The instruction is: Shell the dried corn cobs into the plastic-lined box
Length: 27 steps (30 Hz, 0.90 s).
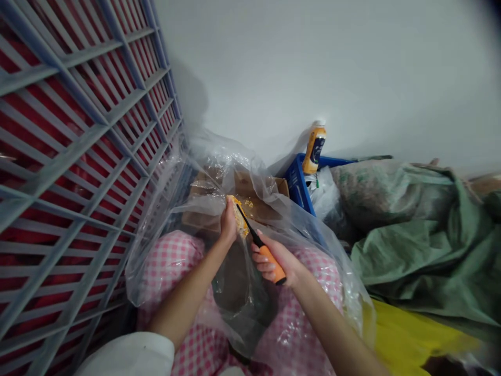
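My left hand [229,222] is wrapped round a corn cob [240,219], partly stripped, with pale and yellow patches showing. My right hand [276,257] grips an orange-handled tool [271,262]; its thin black front end lies against the cob's right side. I cannot make out the exact shape of the tool's tip. Below and beyond both hands, a cardboard box [201,190] stands under a clear plastic sheet [313,230]. The sheet also drapes over my knees. A few yellow kernels [249,203] lie in the box just past the cob.
Tall grey-blue plastic crates [105,125] with red contents rise close on the left. A blue crate [298,185] stands at the right, with an orange bottle [314,147] at its corner. Stuffed sacks [391,193], green cloth [426,256] and a yellow bag [415,334] lie farther right.
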{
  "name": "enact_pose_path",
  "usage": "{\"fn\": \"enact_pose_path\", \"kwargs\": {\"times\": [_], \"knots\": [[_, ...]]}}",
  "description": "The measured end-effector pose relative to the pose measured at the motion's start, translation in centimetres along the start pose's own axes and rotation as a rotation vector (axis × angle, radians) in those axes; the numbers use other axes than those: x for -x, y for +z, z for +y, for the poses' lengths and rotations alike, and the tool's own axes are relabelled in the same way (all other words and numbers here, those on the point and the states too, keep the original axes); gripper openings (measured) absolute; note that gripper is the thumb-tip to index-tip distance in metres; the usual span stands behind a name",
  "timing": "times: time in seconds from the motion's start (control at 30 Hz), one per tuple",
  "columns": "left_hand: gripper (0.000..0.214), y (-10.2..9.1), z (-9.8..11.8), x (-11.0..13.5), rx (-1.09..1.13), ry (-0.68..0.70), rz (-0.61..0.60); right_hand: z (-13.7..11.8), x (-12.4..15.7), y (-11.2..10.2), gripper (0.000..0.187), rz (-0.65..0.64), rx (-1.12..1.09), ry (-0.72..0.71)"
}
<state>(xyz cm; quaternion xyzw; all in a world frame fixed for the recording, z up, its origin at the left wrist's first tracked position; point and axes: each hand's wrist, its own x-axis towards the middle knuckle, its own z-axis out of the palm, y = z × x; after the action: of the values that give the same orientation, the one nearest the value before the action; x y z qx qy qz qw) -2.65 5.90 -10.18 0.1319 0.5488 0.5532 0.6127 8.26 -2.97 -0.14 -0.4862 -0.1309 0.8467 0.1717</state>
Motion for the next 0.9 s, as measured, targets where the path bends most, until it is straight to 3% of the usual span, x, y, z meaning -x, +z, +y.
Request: {"fn": "enact_pose_path", "kwargs": {"times": [0.1, 0.2, 0.3, 0.43, 0.5, 0.7, 0.9], "knots": [[0.045, 0.6, 1.1, 0.7, 0.109, -0.139, -0.018, -0.1, 0.7, -0.5, 0.054, -0.218, -0.397, -0.002], [0.038, 0.8, 2.6, 1.6, 0.193, -0.223, -0.071, 0.5, 1.2, -0.9, 0.055, -0.218, -0.492, -0.083], [0.035, 0.7, 4.0, 2.2, 0.193, -0.231, -0.055, 1.3, 1.7, -1.0, 0.052, -0.065, -0.312, -0.134], [0.036, 0.5, 4.4, 2.5, 0.172, -0.264, -0.121, 2.3, 1.8, -0.6, 0.045, 0.263, 0.200, -0.217], [0.038, 0.5, 4.1, 2.6, 0.171, -0.263, -0.137, 2.5, 1.7, -0.2, 0.044, 0.356, 0.353, -0.247], [0.042, 0.7, 3.7, 3.1, 0.103, -0.212, -0.084, 2.0, 1.1, 0.8, 0.041, 0.434, 0.490, -0.201], [0.044, 0.9, 3.7, 3.4, 0.096, -0.163, -0.048, 2.7, 0.0, 0.6, 0.044, 0.428, 0.518, -0.226]]}}
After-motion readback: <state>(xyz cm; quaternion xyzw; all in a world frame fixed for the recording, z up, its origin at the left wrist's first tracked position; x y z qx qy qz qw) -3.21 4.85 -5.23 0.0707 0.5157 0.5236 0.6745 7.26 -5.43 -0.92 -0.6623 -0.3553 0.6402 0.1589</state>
